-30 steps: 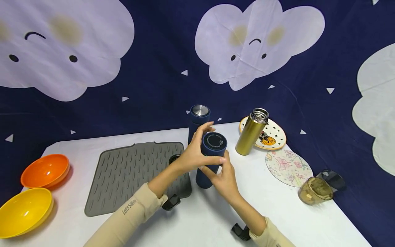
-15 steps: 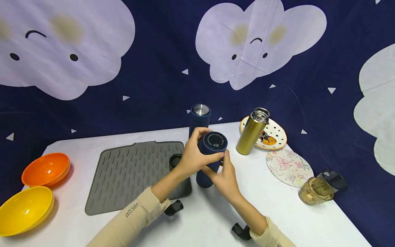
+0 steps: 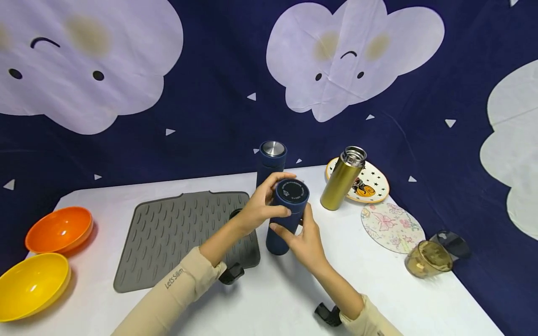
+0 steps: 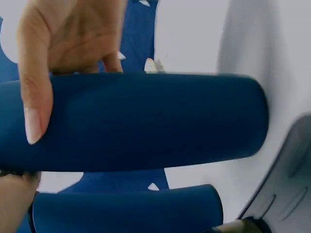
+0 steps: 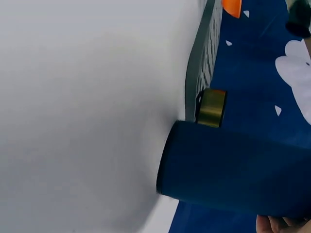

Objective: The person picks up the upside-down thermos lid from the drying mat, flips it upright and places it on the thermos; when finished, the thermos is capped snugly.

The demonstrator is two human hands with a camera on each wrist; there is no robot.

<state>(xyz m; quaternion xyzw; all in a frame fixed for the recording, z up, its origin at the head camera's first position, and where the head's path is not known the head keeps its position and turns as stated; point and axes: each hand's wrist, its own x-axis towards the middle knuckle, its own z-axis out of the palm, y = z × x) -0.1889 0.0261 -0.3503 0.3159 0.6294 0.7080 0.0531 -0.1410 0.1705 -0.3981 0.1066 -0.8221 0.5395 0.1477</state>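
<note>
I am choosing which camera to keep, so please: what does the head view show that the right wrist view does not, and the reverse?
Only the head view shows the yellow bowl, the patterned plate and the amber cup. Only the right wrist view shows the golden side of a small cap. Both show the held blue bottle and the grey mat.
</note>
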